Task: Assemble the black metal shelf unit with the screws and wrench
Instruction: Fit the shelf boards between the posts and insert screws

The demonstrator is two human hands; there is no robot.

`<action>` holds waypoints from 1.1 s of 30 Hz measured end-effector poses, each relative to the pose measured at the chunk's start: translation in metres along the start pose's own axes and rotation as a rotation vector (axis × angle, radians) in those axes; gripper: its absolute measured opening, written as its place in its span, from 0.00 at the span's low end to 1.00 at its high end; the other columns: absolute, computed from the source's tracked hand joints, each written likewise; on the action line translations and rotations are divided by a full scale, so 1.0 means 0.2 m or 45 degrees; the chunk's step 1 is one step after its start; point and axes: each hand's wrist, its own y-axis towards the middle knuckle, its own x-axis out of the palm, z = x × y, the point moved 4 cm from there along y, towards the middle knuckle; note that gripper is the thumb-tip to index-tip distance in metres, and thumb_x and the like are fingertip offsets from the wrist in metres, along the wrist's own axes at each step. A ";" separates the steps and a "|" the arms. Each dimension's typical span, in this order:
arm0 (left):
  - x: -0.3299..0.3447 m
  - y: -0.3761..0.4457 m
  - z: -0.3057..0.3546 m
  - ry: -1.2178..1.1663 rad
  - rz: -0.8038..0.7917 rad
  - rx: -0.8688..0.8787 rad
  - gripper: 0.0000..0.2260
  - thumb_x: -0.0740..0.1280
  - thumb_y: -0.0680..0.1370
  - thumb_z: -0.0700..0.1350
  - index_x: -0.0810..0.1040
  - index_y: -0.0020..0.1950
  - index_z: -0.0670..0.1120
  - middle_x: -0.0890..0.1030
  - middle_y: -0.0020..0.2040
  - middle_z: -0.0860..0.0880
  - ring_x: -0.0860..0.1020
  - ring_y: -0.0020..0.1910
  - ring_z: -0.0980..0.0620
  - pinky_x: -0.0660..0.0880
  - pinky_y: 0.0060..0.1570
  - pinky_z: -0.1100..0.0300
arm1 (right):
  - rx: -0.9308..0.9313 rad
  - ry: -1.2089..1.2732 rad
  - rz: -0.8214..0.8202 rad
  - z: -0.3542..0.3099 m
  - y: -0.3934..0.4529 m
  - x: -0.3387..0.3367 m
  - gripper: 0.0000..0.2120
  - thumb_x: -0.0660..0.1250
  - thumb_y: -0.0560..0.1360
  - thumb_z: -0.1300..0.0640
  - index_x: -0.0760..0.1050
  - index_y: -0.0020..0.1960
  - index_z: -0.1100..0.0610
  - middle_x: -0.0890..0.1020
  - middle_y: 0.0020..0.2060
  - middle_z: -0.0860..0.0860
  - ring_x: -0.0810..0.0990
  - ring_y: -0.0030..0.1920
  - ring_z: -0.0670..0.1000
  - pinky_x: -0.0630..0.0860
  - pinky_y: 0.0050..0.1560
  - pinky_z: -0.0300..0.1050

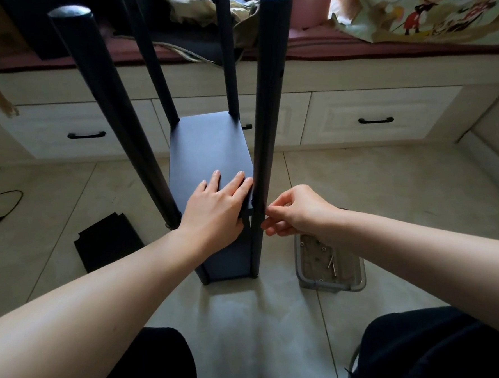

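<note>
A pale tiled floor [388,197] is stretching in front of a low bench with cream drawers [375,120], seen from above by a seated person whose dark-clothed knees are showing at the bottom edge.

Toward the floor's left edge, a thin black cable [6,203] is lying loose, and nearer the middle a flat black panel [107,241] is lying on the tiles, apparently a shelf still waiting to be fitted.

In the middle of the floor the black shelf unit [212,151] is standing upright, four round posts rising toward the camera with a flat shelf fixed between them low down. The left hand [215,207] is lying open, fingers straight, pressing on the near right corner of that shelf and steadying it against the near right post [265,131].

Just right of that post, the right hand [293,212] is curling its fingertips together against the post's side at shelf height, seemingly pinching a screw, though the screw itself is too small to make out.

Farther right, beside the unit's foot, a clear plastic tray [359,280] is holding loose screws [332,267].

The step in hand looks like starting a screw through the post into the shelf corner. Next, it likely needs threading by finger until it bites, then tightening with the wrench, which is not visible here.
</note>
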 end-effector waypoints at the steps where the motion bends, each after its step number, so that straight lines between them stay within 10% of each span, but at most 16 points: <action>1: -0.01 -0.01 0.01 -0.035 -0.017 -0.011 0.33 0.61 0.82 0.53 0.48 0.83 0.50 0.52 0.83 0.49 0.54 0.79 0.35 0.60 0.75 0.45 | -0.020 -0.016 0.003 -0.01 0.00 0.00 0.08 0.66 0.80 0.58 0.79 0.47 0.62 0.87 0.40 0.56 0.86 0.39 0.51 0.82 0.43 0.44; 7: -0.16 -0.14 0.10 -0.492 0.247 -0.174 0.12 0.64 0.78 0.47 0.77 0.62 0.51 0.80 0.56 0.53 0.77 0.58 0.47 0.69 0.41 0.57 | -0.056 -0.046 -0.019 -0.01 0.01 -0.01 0.07 0.68 0.79 0.57 0.76 0.45 0.60 0.86 0.37 0.56 0.87 0.38 0.51 0.80 0.37 0.43; 13: -0.10 -0.28 0.16 -1.528 0.302 -0.899 0.04 0.72 0.75 0.45 0.83 0.40 0.49 0.84 0.38 0.53 0.82 0.44 0.52 0.78 0.44 0.58 | -0.065 -0.107 0.025 0.01 0.02 -0.02 0.07 0.70 0.77 0.55 0.76 0.44 0.57 0.85 0.32 0.51 0.82 0.31 0.46 0.76 0.30 0.40; 19: 0.16 -0.24 0.27 -2.684 0.038 -1.417 0.09 0.74 0.76 0.49 0.80 0.50 0.45 0.83 0.50 0.47 0.80 0.54 0.48 0.76 0.57 0.55 | -0.080 -0.098 0.058 0.00 0.02 -0.02 0.09 0.73 0.75 0.55 0.77 0.46 0.61 0.83 0.35 0.56 0.78 0.30 0.48 0.76 0.33 0.41; 24: 0.20 -0.15 0.19 -2.896 0.307 -1.428 0.21 0.76 0.75 0.46 0.77 0.64 0.41 0.82 0.58 0.47 0.79 0.55 0.51 0.73 0.58 0.56 | -0.079 -0.098 0.068 0.01 0.03 -0.02 0.09 0.74 0.75 0.56 0.78 0.43 0.61 0.81 0.32 0.54 0.76 0.27 0.48 0.74 0.30 0.39; 33: 0.20 -0.09 0.23 -3.144 0.267 -1.216 0.13 0.73 0.76 0.40 0.80 0.59 0.38 0.85 0.42 0.44 0.85 0.37 0.51 0.79 0.33 0.64 | -0.091 0.014 0.049 0.05 0.06 -0.04 0.03 0.72 0.74 0.65 0.81 0.41 0.62 0.83 0.33 0.58 0.81 0.30 0.50 0.78 0.35 0.41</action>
